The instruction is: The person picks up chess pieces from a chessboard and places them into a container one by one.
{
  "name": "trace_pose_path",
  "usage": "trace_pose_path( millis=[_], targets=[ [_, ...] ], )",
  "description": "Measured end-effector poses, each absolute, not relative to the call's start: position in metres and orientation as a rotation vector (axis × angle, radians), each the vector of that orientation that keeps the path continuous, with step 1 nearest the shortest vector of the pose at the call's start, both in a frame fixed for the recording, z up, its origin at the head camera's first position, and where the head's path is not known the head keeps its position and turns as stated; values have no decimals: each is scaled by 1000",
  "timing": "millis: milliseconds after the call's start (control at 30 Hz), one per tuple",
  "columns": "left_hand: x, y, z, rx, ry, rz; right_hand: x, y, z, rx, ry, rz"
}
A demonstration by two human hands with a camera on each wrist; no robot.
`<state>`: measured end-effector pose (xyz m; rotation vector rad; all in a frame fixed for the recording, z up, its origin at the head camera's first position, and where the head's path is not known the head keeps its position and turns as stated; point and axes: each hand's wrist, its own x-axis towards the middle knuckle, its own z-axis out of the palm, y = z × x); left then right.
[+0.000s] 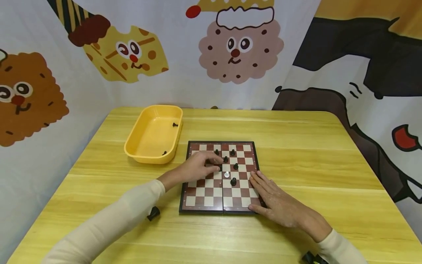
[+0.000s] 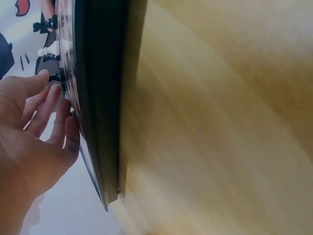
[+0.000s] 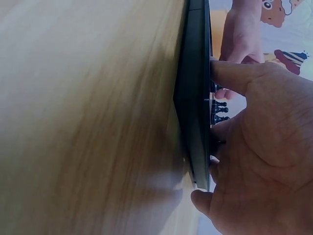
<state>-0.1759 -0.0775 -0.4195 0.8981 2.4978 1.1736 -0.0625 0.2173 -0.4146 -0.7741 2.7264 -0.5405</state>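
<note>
Apparently, a black piece (image 2: pixel 58 75) is being positioned beside the loosely spread left hand (image 1: pixel 198 165), while the chessboard (image 1: pixel 204 201) is steadied by the flat right hand (image 1: pixel 277 203). Next, neighbouring pieces (image 1: pixel 225 159) should be left undisturbed

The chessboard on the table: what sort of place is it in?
Perhaps a playroom or makeshift recording corner: cartoon-printed fabric hangs behind a wood-grain table bearing a chessboard and a yellow tray.

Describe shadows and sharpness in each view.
Head: fairly crisp, soft shadows on the table near both sleeves; left wrist: hazy, the table's grain soft; right wrist: grain likewise soft, a dim shadow beside the chessboard.
</note>
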Motion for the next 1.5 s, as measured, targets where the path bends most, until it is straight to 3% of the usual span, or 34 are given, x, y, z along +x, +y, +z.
trace_pose_path(
  millis=[1267, 1500],
  targets=[
    [-181, -79, -413, 1028, 2641, 1395, -64, 219, -412, -767, 2703, -533],
    [-183, -87, -409, 958, 2652, 1382, -62, 218, -413, -773, 2701, -541]
  ],
)
